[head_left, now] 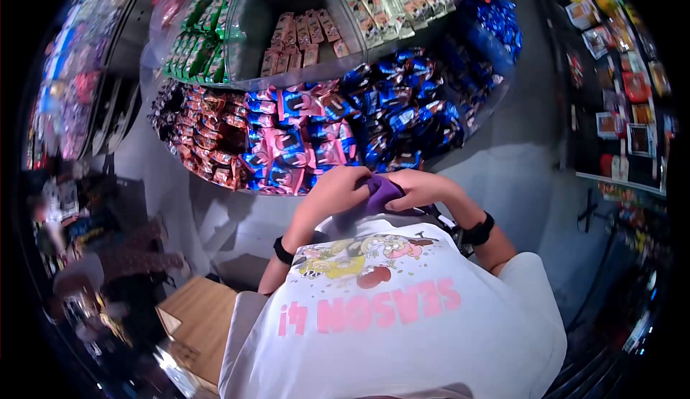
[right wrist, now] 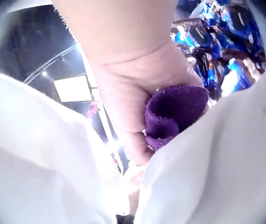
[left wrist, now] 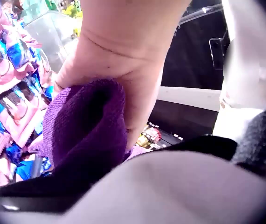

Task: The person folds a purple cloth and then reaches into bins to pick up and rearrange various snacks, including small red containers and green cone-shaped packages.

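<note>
A purple cloth (head_left: 381, 194) is bunched between both hands, just in front of the white printed shirt (head_left: 402, 277). The left hand (head_left: 336, 187) grips it from the left and the right hand (head_left: 422, 187) from the right, thumbs lying over the fabric. In the left wrist view, a thick fold of the purple cloth (left wrist: 84, 121) sticks out from under the left hand (left wrist: 123, 70). Rolled layers of the cloth (right wrist: 175, 112) show below the palm of the right hand (right wrist: 128, 93); its fingertips are partly hidden by the shirt.
Just beyond the hands stands a tiered round display bin (head_left: 287, 79), holding pink-and-blue packets (head_left: 298, 144), dark blue packets (head_left: 410, 111) and green packets (head_left: 201, 39). Wall racks of goods (head_left: 625, 83) rise at the right. A wooden box (head_left: 201, 323) stands low at the left.
</note>
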